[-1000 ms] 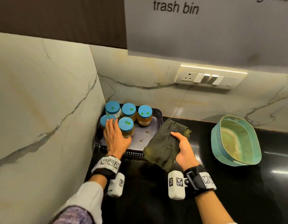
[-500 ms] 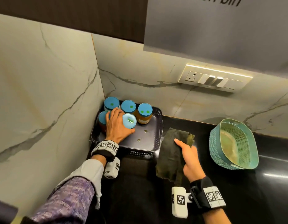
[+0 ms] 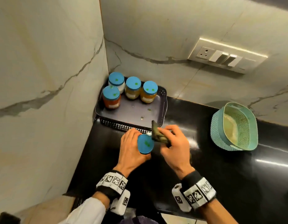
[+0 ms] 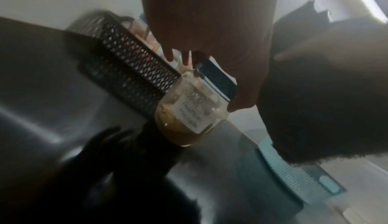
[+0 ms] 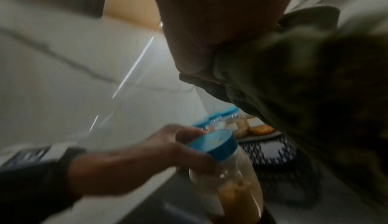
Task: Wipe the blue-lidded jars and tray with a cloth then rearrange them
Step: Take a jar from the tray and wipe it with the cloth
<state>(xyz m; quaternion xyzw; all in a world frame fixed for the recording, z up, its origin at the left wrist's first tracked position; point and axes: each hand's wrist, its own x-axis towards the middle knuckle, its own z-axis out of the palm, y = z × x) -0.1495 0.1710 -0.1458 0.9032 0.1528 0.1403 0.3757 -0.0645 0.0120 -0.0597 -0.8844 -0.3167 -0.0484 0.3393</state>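
Note:
My left hand [image 3: 133, 147] grips a blue-lidded jar [image 3: 145, 144] of brown powder above the black counter, just in front of the tray. The same jar [image 4: 186, 113] shows a handwritten label in the left wrist view, and its lid [image 5: 214, 144] shows in the right wrist view. My right hand [image 3: 170, 143] holds a bunched dark green cloth [image 3: 159, 135] against the jar's right side. Several other blue-lidded jars [image 3: 133, 89] stand at the back of the grey tray [image 3: 136, 110] in the corner.
Marble walls [image 3: 43, 78] close in the tray on the left and behind. A teal perforated basket [image 3: 235, 126] lies on the counter to the right. A switch plate [image 3: 227, 57] is on the back wall. Small specks lie on the tray floor.
My left hand has lifted one jar out of the tray and brought it toward me. My right hand has picked the cloth up from the counter and moved it to the jar.

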